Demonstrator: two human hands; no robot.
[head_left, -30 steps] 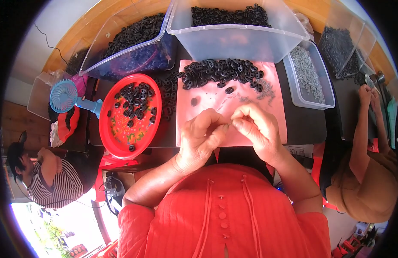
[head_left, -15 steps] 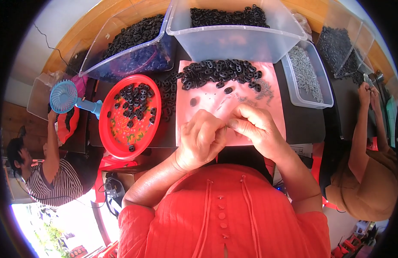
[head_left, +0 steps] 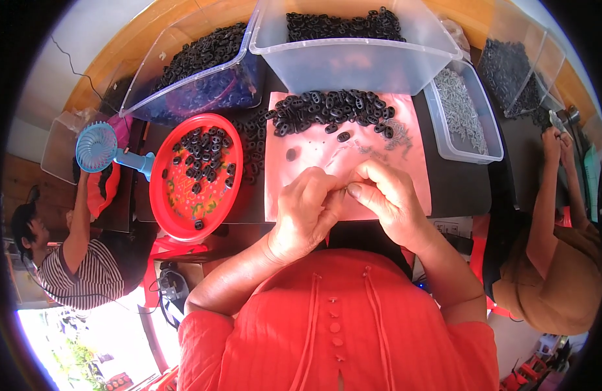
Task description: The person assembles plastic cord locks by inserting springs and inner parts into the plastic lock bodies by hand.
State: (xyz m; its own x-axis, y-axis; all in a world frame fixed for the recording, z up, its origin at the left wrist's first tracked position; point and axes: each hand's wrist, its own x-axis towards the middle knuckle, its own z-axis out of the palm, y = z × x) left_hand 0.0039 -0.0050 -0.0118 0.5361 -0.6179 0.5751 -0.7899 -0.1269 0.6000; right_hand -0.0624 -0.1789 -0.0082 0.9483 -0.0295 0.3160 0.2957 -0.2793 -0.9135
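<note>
My left hand and my right hand meet over the front of a pink sheet. Both are closed in a pinch, fingertips almost touching. Whatever lies between them is hidden by the fingers. Beyond them on the sheet is a heap of black oval pieces with two holes. One single black piece lies in front of that heap. Thin silver-grey pieces are scattered to its right, too small to name.
A red oval tray at left holds black pieces. Beside it is a blue handheld fan. Clear bins of black pieces stand behind; a smaller bin of silver-grey pieces is at right. People sit at left and right.
My left hand has turned slightly and its fingers have shifted; my right hand stays nearly in place. The person at left has shifted their head and arm a little.
</note>
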